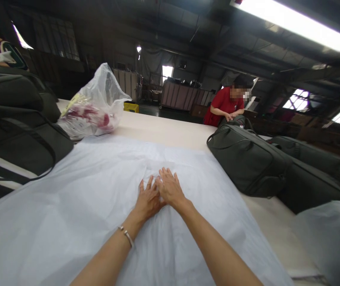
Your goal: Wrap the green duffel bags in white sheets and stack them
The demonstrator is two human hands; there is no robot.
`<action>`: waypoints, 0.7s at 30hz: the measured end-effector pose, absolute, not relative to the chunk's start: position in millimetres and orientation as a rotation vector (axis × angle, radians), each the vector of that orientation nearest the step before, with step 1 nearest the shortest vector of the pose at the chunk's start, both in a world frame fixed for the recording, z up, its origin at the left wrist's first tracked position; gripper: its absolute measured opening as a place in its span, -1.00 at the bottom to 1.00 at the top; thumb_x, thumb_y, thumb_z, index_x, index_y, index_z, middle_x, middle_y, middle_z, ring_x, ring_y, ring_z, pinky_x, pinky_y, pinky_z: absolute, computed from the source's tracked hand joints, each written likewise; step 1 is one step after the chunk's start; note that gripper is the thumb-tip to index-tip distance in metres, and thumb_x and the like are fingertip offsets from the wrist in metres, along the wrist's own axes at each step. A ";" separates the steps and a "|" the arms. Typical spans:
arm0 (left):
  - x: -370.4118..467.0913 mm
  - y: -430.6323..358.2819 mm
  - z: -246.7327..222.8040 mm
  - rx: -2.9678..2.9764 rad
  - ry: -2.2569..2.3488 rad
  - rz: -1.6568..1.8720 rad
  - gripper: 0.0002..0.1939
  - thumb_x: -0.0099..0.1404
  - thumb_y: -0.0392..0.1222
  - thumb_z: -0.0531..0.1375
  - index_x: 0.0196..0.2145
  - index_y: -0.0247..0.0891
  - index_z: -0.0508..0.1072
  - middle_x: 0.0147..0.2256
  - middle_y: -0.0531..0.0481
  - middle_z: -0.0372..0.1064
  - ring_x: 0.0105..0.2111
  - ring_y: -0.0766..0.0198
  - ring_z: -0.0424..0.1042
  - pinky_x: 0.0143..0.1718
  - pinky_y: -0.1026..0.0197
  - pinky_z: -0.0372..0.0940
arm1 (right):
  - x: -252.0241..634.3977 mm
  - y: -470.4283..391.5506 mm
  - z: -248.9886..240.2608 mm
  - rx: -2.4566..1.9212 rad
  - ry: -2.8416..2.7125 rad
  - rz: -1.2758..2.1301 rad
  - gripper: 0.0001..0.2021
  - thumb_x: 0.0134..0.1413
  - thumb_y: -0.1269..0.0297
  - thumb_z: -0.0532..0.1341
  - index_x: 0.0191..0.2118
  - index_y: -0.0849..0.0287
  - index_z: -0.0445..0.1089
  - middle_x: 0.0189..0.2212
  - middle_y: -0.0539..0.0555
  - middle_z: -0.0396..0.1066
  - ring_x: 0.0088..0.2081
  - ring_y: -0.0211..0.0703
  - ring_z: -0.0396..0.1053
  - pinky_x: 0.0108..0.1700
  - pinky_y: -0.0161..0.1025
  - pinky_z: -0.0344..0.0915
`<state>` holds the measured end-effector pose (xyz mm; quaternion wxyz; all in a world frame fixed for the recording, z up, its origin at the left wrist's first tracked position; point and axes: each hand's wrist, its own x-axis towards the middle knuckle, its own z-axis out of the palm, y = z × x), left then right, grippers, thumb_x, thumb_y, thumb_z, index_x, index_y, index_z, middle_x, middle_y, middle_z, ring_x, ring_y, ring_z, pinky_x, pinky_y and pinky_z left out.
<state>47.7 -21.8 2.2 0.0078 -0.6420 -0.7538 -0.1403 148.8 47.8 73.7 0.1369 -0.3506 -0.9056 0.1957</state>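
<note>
A large, thin whitish plastic sheet (77, 202) is spread over the table before me, creased along its middle. My left hand (149, 200), with a silver bracelet at the wrist, lies on the sheet with its fingers spread. Beside it and partly over its edge is my right hand (170, 186), fingers stretched forward and pressed to the plastic. The two hands touch near the thumbs. Neither hand visibly grips anything. Whether something lies under the sheet I cannot tell.
Dark green bags (248, 159) stand along the right, and more dark bags (12, 119) are piled at the left. A clear plastic bag (94, 107) with red and white contents sits on the pale table (164, 129). A person in red (225, 104) handles a bag across the table.
</note>
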 end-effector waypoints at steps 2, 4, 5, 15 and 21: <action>47.9 -21.2 2.5 -2.002 -2.350 -0.466 -0.29 0.34 0.29 -0.02 0.35 0.03 -0.02 0.36 -0.10 -0.04 0.37 -0.19 -0.20 0.26 -0.47 -0.20 | 137.6 68.9 58.0 -1.078 -2.696 0.442 -0.42 0.37 0.04 -0.12 0.35 0.27 0.04 0.38 0.16 -0.09 0.41 0.04 -0.26 0.38 0.16 -0.32; 48.2 -20.4 2.3 -1.984 -2.346 -0.482 -0.25 0.31 0.37 -0.06 0.34 0.02 0.01 0.35 -0.14 -0.01 0.37 -0.20 -0.16 0.26 -0.46 -0.20 | 134.5 82.6 39.8 -1.145 -2.698 0.375 -0.40 0.37 0.00 -0.14 0.36 0.26 0.01 0.38 0.16 -0.09 0.41 0.05 -0.26 0.38 0.16 -0.33; 48.5 -20.0 2.2 -1.979 -2.348 -0.484 -0.24 0.30 0.39 -0.07 0.34 0.02 0.02 0.35 -0.15 -0.01 0.36 -0.19 -0.15 0.26 -0.46 -0.20 | 134.9 86.5 31.8 -1.157 -2.691 0.360 -0.39 0.38 -0.02 -0.16 0.37 0.25 0.01 0.38 0.15 -0.08 0.41 0.04 -0.25 0.38 0.16 -0.33; 49.5 -16.1 19.0 -2.097 -2.450 -0.345 -0.17 0.28 0.41 -0.05 0.36 -0.05 -0.02 0.39 -0.15 -0.17 0.37 -0.25 -0.25 0.25 -0.53 -0.32 | 142.9 88.8 17.7 -1.143 -2.458 0.431 -0.41 0.39 0.02 -0.18 0.38 0.25 -0.05 0.40 0.11 -0.14 0.42 -0.10 -0.30 0.39 0.03 -0.35; 41.1 -4.7 23.1 -2.122 -2.460 -0.287 -0.15 0.26 0.41 -0.04 0.37 -0.06 -0.06 0.39 -0.19 -0.20 0.38 -0.25 -0.29 0.24 -0.55 -0.35 | 143.8 90.9 16.1 -1.091 -2.403 0.515 -0.42 0.37 0.02 -0.09 0.36 0.23 0.03 0.39 0.13 -0.08 0.41 -0.07 -0.26 0.39 0.06 -0.31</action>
